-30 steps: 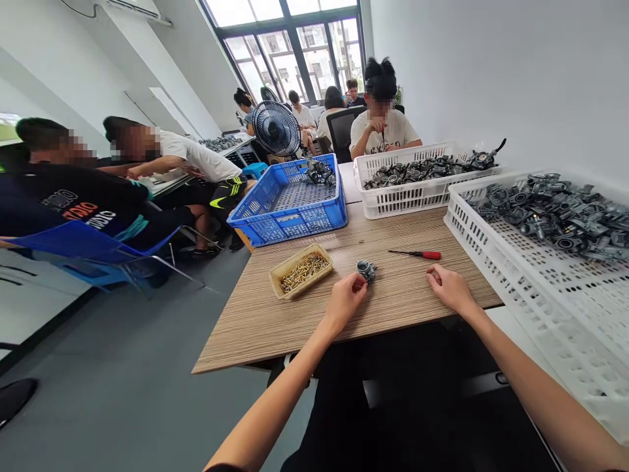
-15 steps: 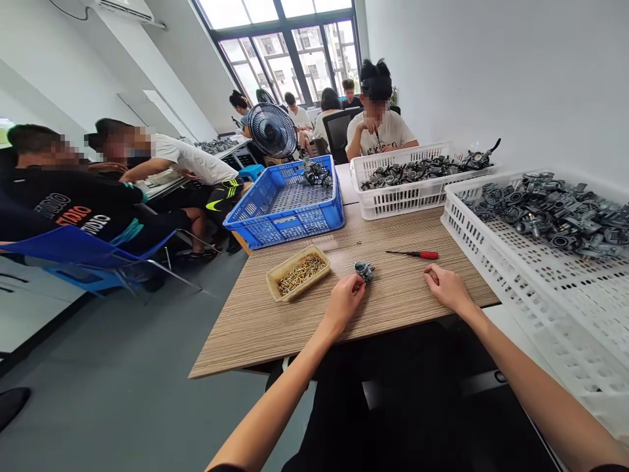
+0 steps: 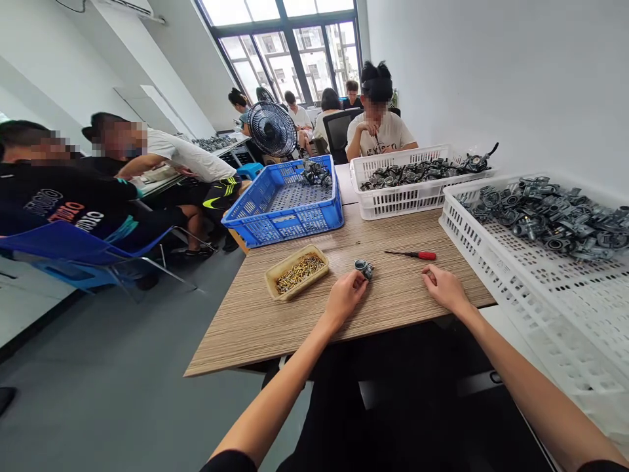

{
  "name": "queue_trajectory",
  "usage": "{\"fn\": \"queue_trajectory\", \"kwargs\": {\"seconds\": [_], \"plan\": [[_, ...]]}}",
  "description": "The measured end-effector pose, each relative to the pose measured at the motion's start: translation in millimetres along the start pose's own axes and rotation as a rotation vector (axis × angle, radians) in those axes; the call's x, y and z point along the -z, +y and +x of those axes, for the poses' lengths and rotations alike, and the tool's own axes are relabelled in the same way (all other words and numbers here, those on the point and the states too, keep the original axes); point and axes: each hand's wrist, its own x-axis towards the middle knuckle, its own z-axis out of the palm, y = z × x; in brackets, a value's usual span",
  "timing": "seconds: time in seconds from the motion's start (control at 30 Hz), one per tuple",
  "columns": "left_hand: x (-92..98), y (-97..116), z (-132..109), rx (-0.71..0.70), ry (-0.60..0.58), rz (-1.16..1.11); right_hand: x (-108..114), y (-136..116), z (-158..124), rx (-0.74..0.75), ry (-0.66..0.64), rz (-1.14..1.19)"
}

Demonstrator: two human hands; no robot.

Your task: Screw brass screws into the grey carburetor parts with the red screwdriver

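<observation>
A small grey metal part stands on the wood-grain table, and my left hand has its fingers closed on the near side of it. To the right, my right hand rests on the tabletop with its fingers curled together; whatever they may hold is too small to make out. Just beyond that hand lies a screwdriver with a red handle, its dark shaft pointing left. Left of the metal part sits a cream tray of small brass-coloured pieces.
A blue crate with a few metal parts stands at the back left. Two white crates, one behind and one at the right, hold many grey parts. A person sits beyond the back crate; others are at the left near a fan.
The view has shifted slightly. Both hands keep nearly the same pose, and the metal part stays at my left hand.
</observation>
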Motion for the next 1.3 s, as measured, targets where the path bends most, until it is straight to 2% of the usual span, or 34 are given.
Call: {"fn": "queue_trajectory", "kwargs": {"seconds": [0.17,0.23,0.4,0.53,0.67,0.8,0.93,1.03,1.2,1.3], "plan": [[-9.0,0,0,-0.022,0.196,0.083,-1,1,0,0.004,-0.005,0.002],[-10.3,-1,2,-0.04,0.229,0.07,-2,1,0,0.011,0.0,0.004],[-10.7,-5,7,-0.091,0.115,-0.062,-3,2,0,0.023,0.01,-0.004],[-13.2,-6,10,-0.064,0.105,-0.106,-4,4,-1,0.042,0.026,0.016],[-17.0,-8,11,-0.039,0.118,-0.115,-6,4,-3,0.129,0.16,0.041],[-19.9,-9,12,-0.044,0.128,-0.114,-7,6,13,0.144,0.289,-0.122],[-21.5,-7,12,-0.035,0.146,-0.096,-5,7,39,0.056,0.21,-0.257],[-22.3,-6,12,-0.043,0.154,-0.066,-7,5,48,0.054,0.139,-0.261],[-22.7,-6,12,-0.047,0.139,-0.06,-13,11,33,0.022,0.107,-0.013],[-22.2,-7,12,-0.041,0.13,-0.08,-5,20,18,0.078,0.058,0.202]]}}
